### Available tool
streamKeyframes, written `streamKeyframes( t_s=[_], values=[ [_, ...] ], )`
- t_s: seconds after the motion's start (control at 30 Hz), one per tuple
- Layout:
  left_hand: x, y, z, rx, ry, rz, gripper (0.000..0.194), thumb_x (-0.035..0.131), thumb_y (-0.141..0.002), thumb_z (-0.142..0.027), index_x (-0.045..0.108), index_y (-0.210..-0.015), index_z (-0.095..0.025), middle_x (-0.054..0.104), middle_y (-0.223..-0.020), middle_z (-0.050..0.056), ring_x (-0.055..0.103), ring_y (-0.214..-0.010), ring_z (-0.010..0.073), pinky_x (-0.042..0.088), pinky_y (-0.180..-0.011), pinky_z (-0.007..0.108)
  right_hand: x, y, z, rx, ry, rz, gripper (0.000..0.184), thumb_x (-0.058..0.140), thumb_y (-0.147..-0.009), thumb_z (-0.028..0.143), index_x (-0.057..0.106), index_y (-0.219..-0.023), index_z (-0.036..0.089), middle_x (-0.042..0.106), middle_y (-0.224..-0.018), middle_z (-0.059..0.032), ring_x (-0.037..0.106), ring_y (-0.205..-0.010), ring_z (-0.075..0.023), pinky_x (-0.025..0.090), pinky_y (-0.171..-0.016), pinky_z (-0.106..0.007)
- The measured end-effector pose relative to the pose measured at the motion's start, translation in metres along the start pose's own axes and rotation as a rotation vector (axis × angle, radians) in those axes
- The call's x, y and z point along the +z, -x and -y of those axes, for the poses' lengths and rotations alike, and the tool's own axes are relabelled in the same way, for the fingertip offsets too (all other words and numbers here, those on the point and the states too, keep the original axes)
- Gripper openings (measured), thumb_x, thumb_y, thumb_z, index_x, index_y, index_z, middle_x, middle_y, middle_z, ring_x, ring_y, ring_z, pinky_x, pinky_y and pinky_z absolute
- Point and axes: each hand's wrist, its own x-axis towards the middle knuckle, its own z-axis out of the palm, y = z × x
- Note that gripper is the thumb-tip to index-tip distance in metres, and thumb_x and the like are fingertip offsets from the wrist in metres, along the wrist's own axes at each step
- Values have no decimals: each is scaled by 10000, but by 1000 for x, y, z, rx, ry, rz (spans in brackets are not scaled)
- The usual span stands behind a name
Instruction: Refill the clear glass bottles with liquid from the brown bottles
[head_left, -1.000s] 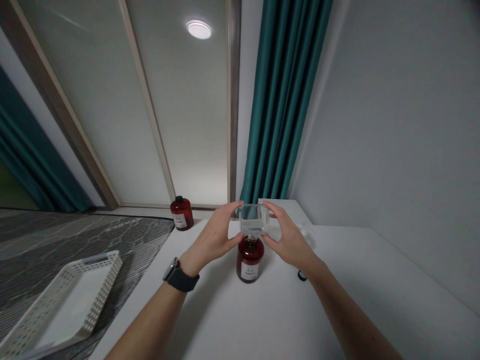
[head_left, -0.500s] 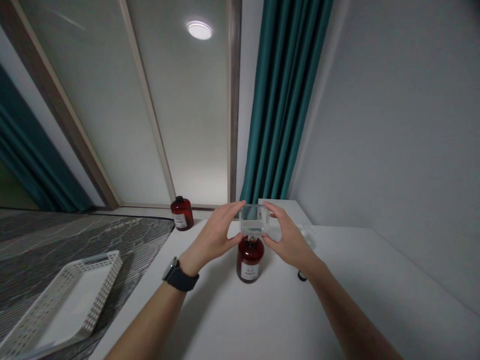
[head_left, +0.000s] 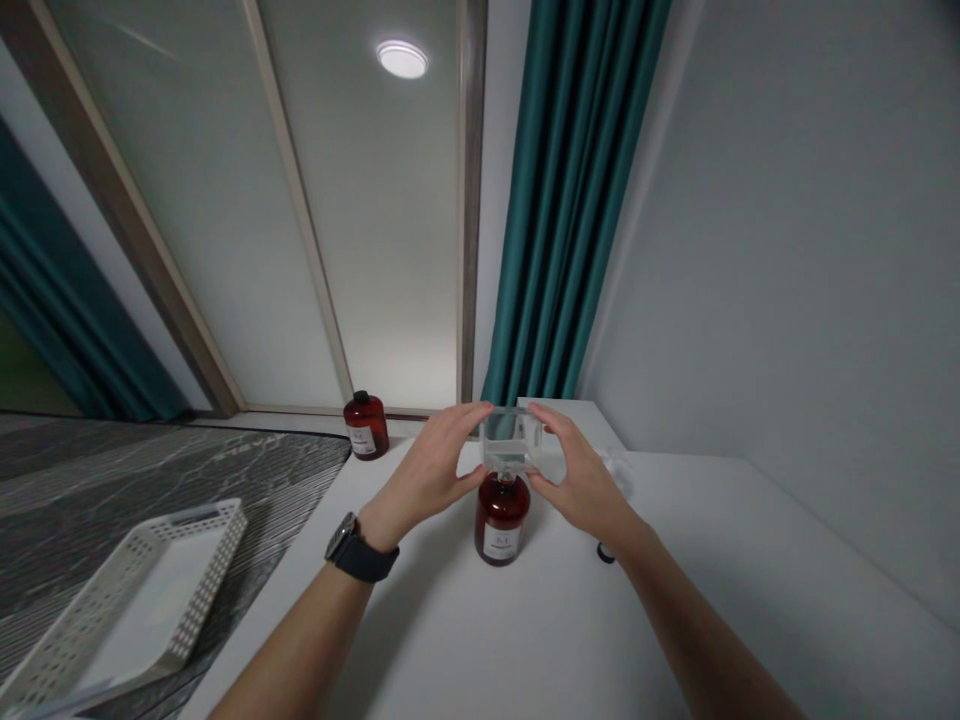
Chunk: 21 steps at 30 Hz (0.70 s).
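Observation:
A clear, box-shaped container (head_left: 511,436) is held between my two hands, just above a dark red bottle. My left hand (head_left: 442,455) grips its left side, thumb low and fingers along the top edge; a black watch is on that wrist. On the opposite side my right hand (head_left: 577,475) holds it the same way. The dark red bottle (head_left: 502,520) with a white label stands upright on the white table (head_left: 480,640). The box hides the bottle's mouth in part, and I cannot tell whether the two touch.
Another red bottle (head_left: 365,425) with a black cap stands at the table's far left corner. Right of my right hand lie something clear (head_left: 619,472) and a small black ring-like item (head_left: 605,553). A white perforated basket (head_left: 172,590) is at the left, beyond the table's edge.

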Motion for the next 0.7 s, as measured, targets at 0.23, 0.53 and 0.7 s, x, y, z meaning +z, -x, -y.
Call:
streamKeyframes(
  t_s=[0.23,0.53,0.7],
  values=[
    [1,0,1,10,-9,-1,703,678,-892,-193,305,-1483,-264,535,-1421,150,523,-1310,328,455,-1083,568,0,1,-1,-9,8,-4,793,623,-833,92,297,-1519,322,493,-1496,-83,462,-1396,-282,401,-1169,-532],
    [2,0,1,23,-29,-8,698,687,-889,-184,319,-1478,-255,541,-1418,151,527,-1313,320,462,-1085,552,1,2,-4,-42,49,-26,780,642,-841,117,305,-1517,314,518,-1478,-88,494,-1370,-291,426,-1146,-532],
    [1,0,1,31,-30,-15,690,692,-890,-179,326,-1472,-245,541,-1410,149,524,-1311,309,459,-1094,542,1,2,-2,-56,66,-33,774,635,-848,115,297,-1516,311,519,-1475,-95,496,-1369,-293,432,-1139,-539]
  ],
)
